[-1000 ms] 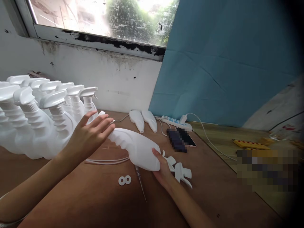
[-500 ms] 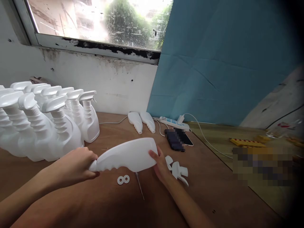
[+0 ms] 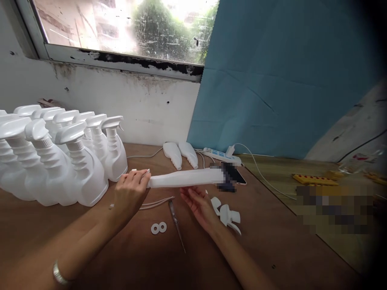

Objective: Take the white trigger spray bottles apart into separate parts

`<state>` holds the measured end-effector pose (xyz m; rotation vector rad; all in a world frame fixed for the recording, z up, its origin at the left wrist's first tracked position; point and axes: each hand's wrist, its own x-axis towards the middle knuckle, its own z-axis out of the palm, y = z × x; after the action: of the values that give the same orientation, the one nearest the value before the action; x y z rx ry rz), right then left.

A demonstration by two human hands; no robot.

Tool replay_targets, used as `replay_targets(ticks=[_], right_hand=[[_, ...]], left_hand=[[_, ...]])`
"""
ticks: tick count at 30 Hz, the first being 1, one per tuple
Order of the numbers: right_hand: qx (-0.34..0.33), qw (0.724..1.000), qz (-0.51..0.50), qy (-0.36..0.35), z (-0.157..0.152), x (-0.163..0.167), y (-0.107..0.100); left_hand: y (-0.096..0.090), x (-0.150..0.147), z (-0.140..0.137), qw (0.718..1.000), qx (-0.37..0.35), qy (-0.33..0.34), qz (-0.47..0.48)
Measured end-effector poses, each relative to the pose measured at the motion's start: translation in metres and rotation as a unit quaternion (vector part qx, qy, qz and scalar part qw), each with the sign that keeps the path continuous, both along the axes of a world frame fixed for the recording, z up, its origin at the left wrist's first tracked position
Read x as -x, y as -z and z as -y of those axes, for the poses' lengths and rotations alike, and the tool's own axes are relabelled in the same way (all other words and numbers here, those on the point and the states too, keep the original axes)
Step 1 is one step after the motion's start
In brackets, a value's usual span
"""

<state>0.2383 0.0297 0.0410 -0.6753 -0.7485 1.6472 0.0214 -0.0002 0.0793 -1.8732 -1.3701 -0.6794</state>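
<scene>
Along the left side of the desk (image 3: 136, 257), a cluster of standing bottles (image 3: 90, 171) already bore white trigger heads, and these looked finished. To their right, the person's left hand (image 3: 132, 188) was wrapped around the neck of a white bottle (image 3: 181, 178), its grip closed there, with small bits of white plastic showing by the fingers; whether a head sat on that neck could not be told. The bottle was held sideways above the desk's middle, short of the far edge, and seemed partway through being put together. On the desk below lay two thin tubes (image 3: 160, 201), then two flat rings (image 3: 159, 228) and a slim pointed tool (image 3: 177, 223). Toward the far edge, two headless bottles (image 3: 172, 154) lay side by side. Just under the held bottle, the right hand (image 3: 201, 207) had its fingers loosely spread, its grip pinching nothing that showed; whether a fingertip brushed the plastic was unclear. Next to it, toward the desk's right edge, lay two loose spray heads (image 3: 225, 214). Judging by the matching counts, two more sets appeared to be left.

From neck to base, the white bottle looked smooth and plain, turned narrow side on, with no label in sight. It widened gently rightward, and a pixelated patch hid its base end.
</scene>
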Motion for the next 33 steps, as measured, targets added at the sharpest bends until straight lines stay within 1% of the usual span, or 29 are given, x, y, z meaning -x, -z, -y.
replay_targets(ticks=[3,5,8,11,13,15,20,22,24,26,28,29,30,31,32,33], right_hand=[[-0.04,0.998,0.0,-0.056,0.009,0.005,-0.004],[-0.049,0.995,-0.02,-0.084,0.013,0.008,-0.005],[-0.021,0.995,-0.046,-0.089,0.014,0.012,-0.001],[0.036,0.996,-0.059,-0.059,0.01,0.015,0.005],[0.069,0.995,-0.058,-0.033,0.008,0.016,0.007],[0.079,0.995,-0.056,-0.017,0.007,0.016,0.006],[0.032,0.998,-0.057,-0.003,0.007,0.014,0.001],[0.018,0.998,-0.056,0.015,0.007,0.012,-0.001],[0.016,0.998,-0.058,0.029,0.005,0.01,-0.002],[0.024,0.997,-0.064,0.037,0.004,0.008,-0.003],[0.037,0.996,-0.073,0.037,0.002,0.007,-0.003],[0.042,0.995,-0.077,0.036,0.001,0.006,-0.003],[0.046,0.995,-0.082,0.035,0.0,0.005,-0.004],[0.049,0.994,-0.087,0.033,-0.001,0.004,-0.004],[0.05,0.994,-0.091,0.036,-0.002,0.003,-0.005],[0.051,0.993,-0.095,0.041,-0.003,0.001,-0.006]], left_hand=[[0.006,-0.009,-0.01,1.0,-0.018,-0.008,-0.005],[0.011,-0.014,-0.01,0.999,-0.045,0.002,-0.009],[0.019,-0.022,-0.004,0.996,-0.084,0.036,0.001],[0.027,-0.03,0.004,0.992,-0.083,0.092,0.021],[0.031,-0.033,0.008,0.989,-0.057,0.13,0.038],[0.033,-0.034,0.009,0.986,-0.019,0.152,0.069],[0.035,-0.027,0.005,0.968,0.058,0.167,0.176],[0.034,-0.026,0.005,0.956,0.096,0.176,0.213],[0.032,-0.027,0.006,0.938,0.151,0.18,0.257],[0.029,-0.03,0.009,0.905,0.219,0.183,0.316],[0.024,-0.033,0.011,0.857,0.28,0.188,0.389],[0.022,-0.033,0.011,0.828,0.308,0.193,0.427],[0.021,-0.034,0.011,0.793,0.342,0.195,0.465],[0.02,-0.034,0.01,0.75,0.382,0.197,0.502],[0.019,-0.034,0.008,0.698,0.429,0.198,0.538],[0.019,-0.034,0.006,0.637,0.477,0.202,0.571]])
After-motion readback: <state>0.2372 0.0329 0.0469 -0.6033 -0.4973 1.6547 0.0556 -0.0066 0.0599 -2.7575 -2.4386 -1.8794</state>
